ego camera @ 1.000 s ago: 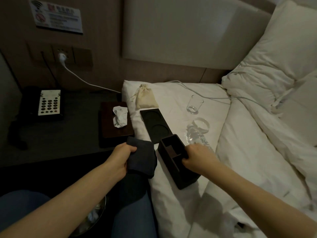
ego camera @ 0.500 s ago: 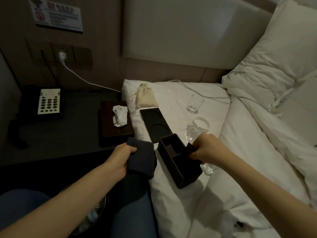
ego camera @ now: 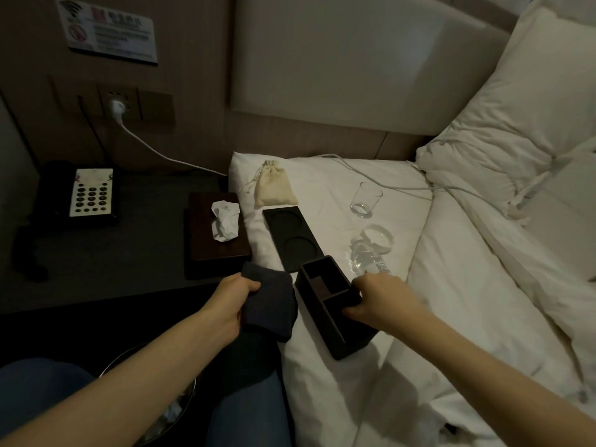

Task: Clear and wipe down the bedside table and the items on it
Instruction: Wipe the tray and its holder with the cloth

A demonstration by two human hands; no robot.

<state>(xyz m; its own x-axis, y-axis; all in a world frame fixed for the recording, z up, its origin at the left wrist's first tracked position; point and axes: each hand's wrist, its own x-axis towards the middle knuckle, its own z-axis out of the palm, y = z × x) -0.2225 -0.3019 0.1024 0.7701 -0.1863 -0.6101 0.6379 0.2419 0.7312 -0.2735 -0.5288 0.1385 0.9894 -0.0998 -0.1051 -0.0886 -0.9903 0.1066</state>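
— What are the hands doing?

— The left hand (ego camera: pixel 234 304) is curled round a dark folded cloth (ego camera: pixel 270 301), holding it just off the front edge of the dark bedside table (ego camera: pixel 96 259). The right hand (ego camera: pixel 379 300) grips the right wall of a dark rectangular wooden organiser box (ego camera: pixel 325 301) with open compartments, which lies on the white bed sheet (ego camera: pixel 322 366) near its left edge.

— And on the table itself?

— A black telephone with a white keypad (ego camera: pixel 80 193) sits toward the back left corner; a dark wooden tissue box (ego camera: pixel 217 235) with a white tissue sticking up stands at the right edge.

— On the bed?

— A dark flat tray with two round recesses (ego camera: pixel 292 233) touches the box's far end. A beige drawstring pouch (ego camera: pixel 273 188) lies behind it, near the sheet's back left corner. A clear drinking glass (ego camera: pixel 366 200) stands upright further right, and nearer the right hand lies what looks like a clear plastic bottle (ego camera: pixel 371 253), though it's hard to make out.
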